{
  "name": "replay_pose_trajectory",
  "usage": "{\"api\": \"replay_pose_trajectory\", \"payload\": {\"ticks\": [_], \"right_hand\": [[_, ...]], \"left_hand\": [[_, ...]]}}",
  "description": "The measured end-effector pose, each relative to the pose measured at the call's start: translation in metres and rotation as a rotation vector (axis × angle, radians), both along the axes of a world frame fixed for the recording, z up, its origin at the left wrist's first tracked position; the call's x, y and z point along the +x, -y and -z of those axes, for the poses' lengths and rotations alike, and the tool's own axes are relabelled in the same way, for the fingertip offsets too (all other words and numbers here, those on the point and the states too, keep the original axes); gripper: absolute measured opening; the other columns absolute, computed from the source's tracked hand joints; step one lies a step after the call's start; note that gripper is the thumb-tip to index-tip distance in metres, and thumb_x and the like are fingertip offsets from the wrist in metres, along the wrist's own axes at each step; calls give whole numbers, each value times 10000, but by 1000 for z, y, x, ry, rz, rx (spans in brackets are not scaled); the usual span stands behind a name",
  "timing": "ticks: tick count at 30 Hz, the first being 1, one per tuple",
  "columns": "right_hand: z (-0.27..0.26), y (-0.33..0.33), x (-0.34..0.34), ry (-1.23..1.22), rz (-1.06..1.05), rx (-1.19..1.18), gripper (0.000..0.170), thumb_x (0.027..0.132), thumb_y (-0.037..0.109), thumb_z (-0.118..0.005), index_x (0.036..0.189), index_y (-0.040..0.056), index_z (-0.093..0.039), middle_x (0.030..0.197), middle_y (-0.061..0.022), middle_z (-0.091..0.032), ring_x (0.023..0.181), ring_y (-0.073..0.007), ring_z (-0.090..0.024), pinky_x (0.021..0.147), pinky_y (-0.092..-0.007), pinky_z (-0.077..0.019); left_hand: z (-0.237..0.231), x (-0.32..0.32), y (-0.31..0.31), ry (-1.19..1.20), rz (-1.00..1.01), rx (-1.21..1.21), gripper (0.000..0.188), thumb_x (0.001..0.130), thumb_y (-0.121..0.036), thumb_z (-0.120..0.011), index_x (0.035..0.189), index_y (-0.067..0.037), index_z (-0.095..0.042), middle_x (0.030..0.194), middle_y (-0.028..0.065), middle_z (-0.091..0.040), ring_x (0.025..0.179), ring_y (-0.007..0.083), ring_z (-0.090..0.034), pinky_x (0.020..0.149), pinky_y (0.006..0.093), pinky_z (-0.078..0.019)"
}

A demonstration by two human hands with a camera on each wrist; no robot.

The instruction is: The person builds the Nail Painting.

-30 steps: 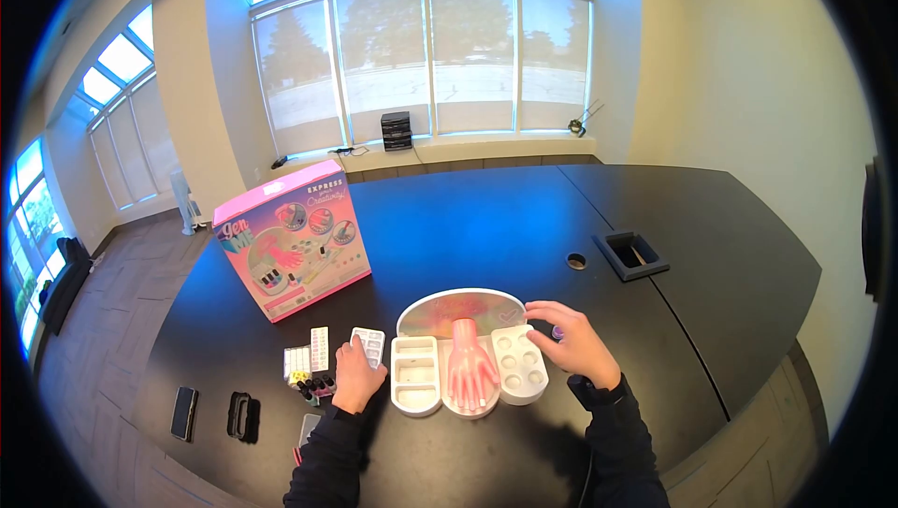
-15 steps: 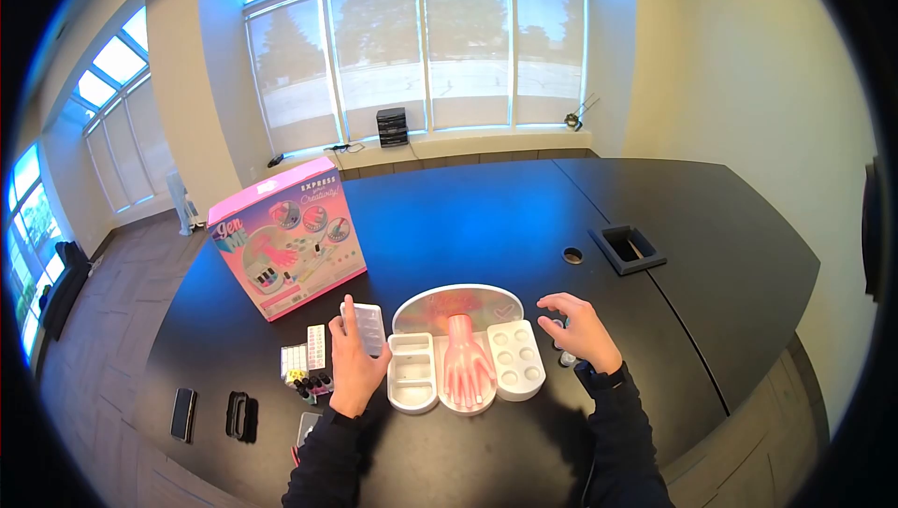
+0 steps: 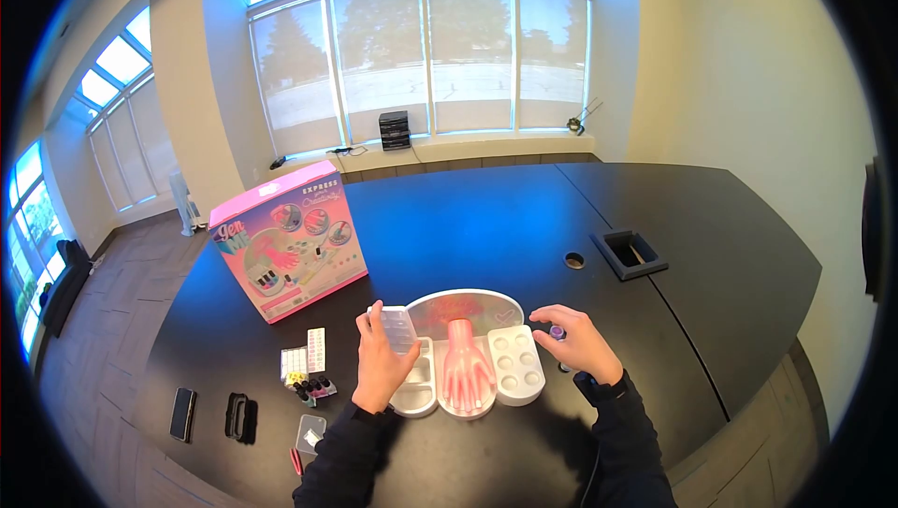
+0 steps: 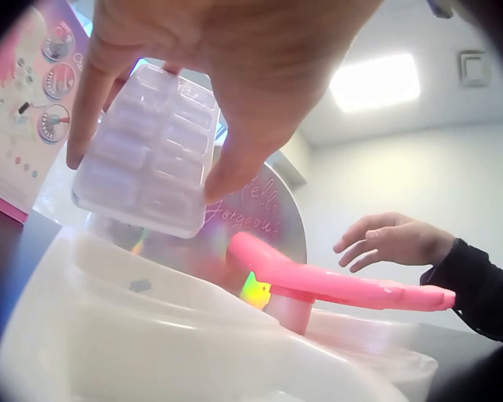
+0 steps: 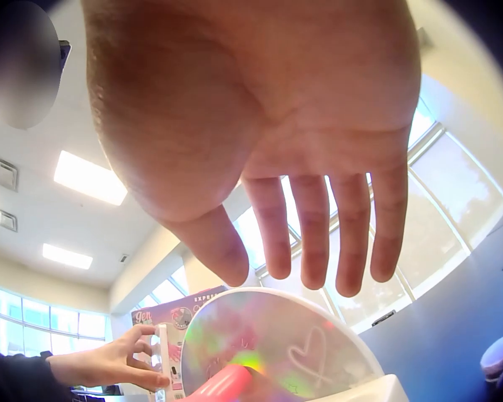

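My left hand (image 3: 382, 363) grips a clear-white plastic tray (image 4: 147, 159) with two rows of rectangular compartments, thumb on one edge and fingers on the other. The tray is tilted up above the left wing of a white manicure stand (image 4: 109, 318). A pink model hand (image 3: 465, 372) lies palm down at the stand's middle, in front of a round-topped mirror (image 5: 277, 335) with a heart on it. My right hand (image 3: 582, 349) hovers beside the right wing with round wells (image 3: 519, 384), fingers spread and holding nothing. A purple-topped jar (image 3: 558, 331) shows by its fingers.
A pink boxed kit (image 3: 295, 251) stands at the back left. Nail polish bottles (image 3: 313, 386) and a card of small pieces (image 3: 316, 349) lie left of my left hand. Nearer are a small clear box (image 3: 311, 433), a black case (image 3: 240, 416) and a phone (image 3: 183, 414).
My left hand has lifted the compartment tray off the table and carried it right, over the stand's left wing. The right hand has drawn back from the stand's right wing.
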State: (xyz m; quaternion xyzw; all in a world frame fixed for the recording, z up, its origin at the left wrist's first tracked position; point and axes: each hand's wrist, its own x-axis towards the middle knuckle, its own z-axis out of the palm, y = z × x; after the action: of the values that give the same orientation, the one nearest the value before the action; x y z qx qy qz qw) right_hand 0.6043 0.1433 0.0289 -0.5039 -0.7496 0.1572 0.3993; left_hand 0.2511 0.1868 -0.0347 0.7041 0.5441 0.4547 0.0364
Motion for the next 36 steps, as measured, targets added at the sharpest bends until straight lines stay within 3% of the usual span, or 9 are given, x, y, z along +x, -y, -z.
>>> {"api": "replay_pose_trajectory", "payload": {"ticks": [3, 6, 11, 14, 18, 23, 36], "right_hand": [[-1, 0, 1, -9, -17, 8, 290, 931, 142, -804, 1205, 47, -779, 1177, -80, -790, 847, -210, -687, 800, -339, -580], [3, -2, 2, 4, -19, 20, 289, 932, 139, -803, 1205, 48, -779, 1173, -79, -791, 842, -209, -683, 796, -338, -577], [-1, 0, 1, 7, -26, 17, 285, 935, 142, -801, 1202, 46, -778, 1160, -84, -792, 837, -208, -680, 793, -337, -576], [-2, 0, 2, 10, -24, 10, 281, 937, 141, -799, 1200, 44, -777, 1150, -88, -792, 839, -211, -684, 798, -340, -577], [-6, 2, 2, 7, -33, 10, 278, 938, 136, -794, 1199, 40, -776, 1137, -97, -793, 878, -232, -717, 828, -350, -584], [-10, 5, 3, 17, -16, -10, 271, 940, 132, -789, 1194, 38, -777, 1132, -108, -795, 929, -257, -745, 861, -361, -590], [-9, 4, 3, 29, -12, -22, 265, 943, 151, -787, 1180, 32, -782, 1089, -108, -796, 893, -241, -734, 846, -358, -585]], "left_hand": [[3, 4, -4, 5, 5, -22, 1001, 792, -187, -939, 1575, -14, -339, 1396, 271, -445, 1237, 507, -602, 1009, 535, -561], [2, 6, -6, -8, -10, 13, 1002, 774, -155, -952, 1551, -25, -332, 1394, 268, -456, 1198, 525, -620, 950, 553, -592], [6, 1, -10, -6, 24, -27, 649, 957, -34, -745, 1497, -17, -387, 1354, 282, -479, 1161, 540, -629, 928, 568, -578], [7, -3, -10, -8, 49, -69, 521, 981, 39, -659, 1446, -31, -433, 1340, 261, -502, 1125, 533, -648, 894, 572, -580], [6, -9, -11, -29, 60, 4, 468, 948, 65, -684, 1363, -41, -496, 1311, 240, -537, 1102, 524, -656, 881, 553, -574], [-5, -11, -8, -80, 78, 64, 369, 910, 66, -711, 1257, -24, -626, 1270, 193, -570, 1062, 440, -681, 864, 512, -584], [-10, -20, -10, -163, 70, 136, 296, 906, 51, -698, 1190, -34, -697, 1179, 111, -645, 1067, 361, -689, 850, 487, -590]]}}
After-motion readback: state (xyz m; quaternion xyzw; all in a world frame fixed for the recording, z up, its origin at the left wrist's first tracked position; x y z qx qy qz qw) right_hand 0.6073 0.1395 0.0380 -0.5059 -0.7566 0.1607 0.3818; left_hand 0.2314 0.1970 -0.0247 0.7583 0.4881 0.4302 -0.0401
